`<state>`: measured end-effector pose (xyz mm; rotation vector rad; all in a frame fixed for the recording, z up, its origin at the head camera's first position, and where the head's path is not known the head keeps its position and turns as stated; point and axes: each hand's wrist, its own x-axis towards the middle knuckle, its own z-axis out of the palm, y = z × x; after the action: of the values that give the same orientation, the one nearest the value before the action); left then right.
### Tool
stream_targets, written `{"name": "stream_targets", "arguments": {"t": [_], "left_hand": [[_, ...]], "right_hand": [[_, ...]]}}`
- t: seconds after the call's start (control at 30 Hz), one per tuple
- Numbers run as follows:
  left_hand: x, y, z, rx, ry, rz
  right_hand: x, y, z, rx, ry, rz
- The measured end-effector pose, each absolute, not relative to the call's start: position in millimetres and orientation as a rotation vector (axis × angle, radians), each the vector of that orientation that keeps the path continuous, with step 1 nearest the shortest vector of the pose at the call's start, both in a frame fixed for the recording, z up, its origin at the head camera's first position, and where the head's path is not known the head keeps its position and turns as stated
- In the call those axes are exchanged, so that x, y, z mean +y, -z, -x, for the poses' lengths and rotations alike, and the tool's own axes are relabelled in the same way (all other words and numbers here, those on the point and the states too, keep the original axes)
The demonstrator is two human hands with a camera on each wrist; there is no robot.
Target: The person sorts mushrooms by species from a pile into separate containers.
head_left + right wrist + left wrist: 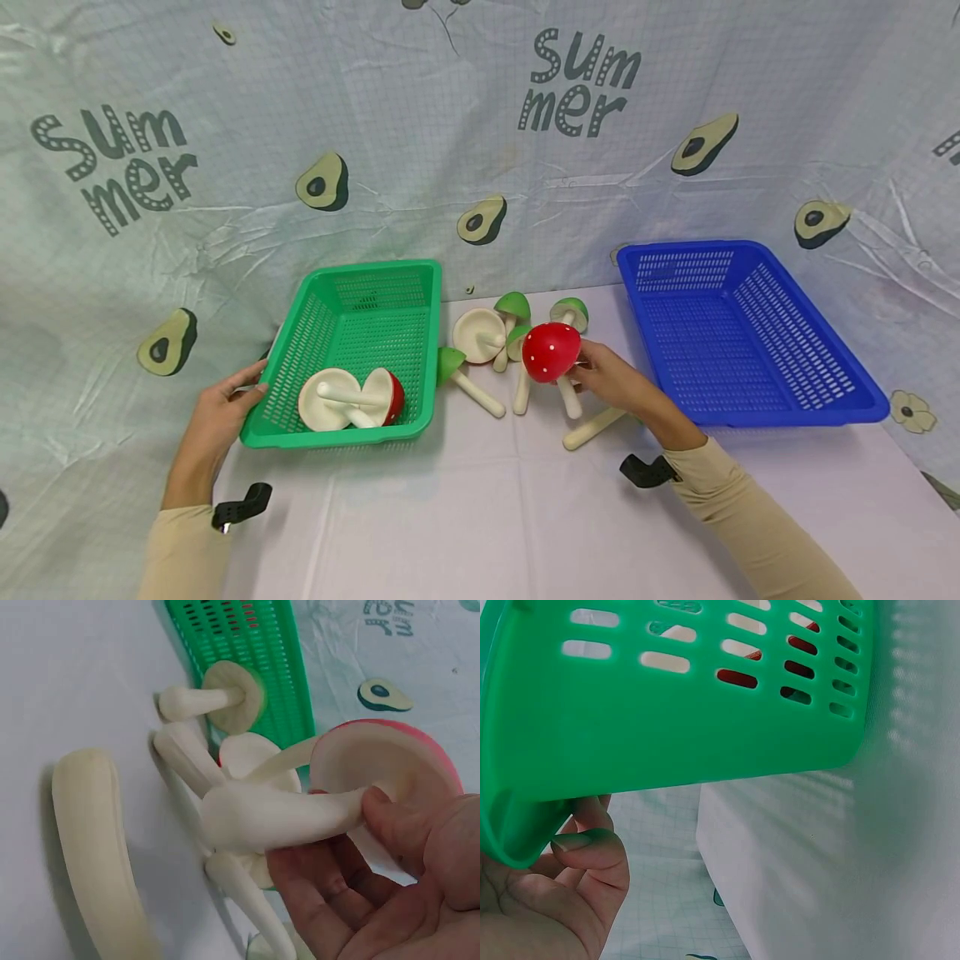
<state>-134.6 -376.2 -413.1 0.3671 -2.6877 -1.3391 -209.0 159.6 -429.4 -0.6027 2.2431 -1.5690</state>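
My right hand (613,379) holds a toy mushroom with a red, white-dotted cap (551,350) above the table. In the right wrist view, thumb and fingers pinch its pale stem (277,817) near the cap. My left hand (223,408) grips the left rim of the green basket (341,439); the left wrist view shows the thumb (592,851) bent against it. Inside lie two red-capped toy mushrooms, one with its pale underside (315,408) up, another tipped (393,396). Several green-capped mushrooms (512,305) lie between the baskets, beside one pale underside-up mushroom (472,337).
A blue basket (765,415) stands at the right with no mushrooms visible in it. Near the right forearm lies a mushroom with a thick pale stem (592,429), its cap mostly hidden. A printed cloth (420,125) hangs behind the white table (450,517).
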Motion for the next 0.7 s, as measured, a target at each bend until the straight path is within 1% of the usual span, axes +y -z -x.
{"name": "stream_targets", "arguments": {"t": [0.23, 0.5, 0.7], "left_hand": [[-376.2, 414.0, 134.7, -2.688, 1.33, -0.389], [-377.5, 415.1, 135.6, -2.694, 1.339, -0.398], [-378.1, 415.7, 136.2, -2.701, 1.329, -0.427]], "right_hand": [[157.4, 428.6, 208.7, 2.074, 1.64, 0.436], [161.5, 421.7, 208.5, 1.952, 1.68, 0.438], [161.6, 420.7, 208.4, 1.765, 1.795, 0.446]]}}
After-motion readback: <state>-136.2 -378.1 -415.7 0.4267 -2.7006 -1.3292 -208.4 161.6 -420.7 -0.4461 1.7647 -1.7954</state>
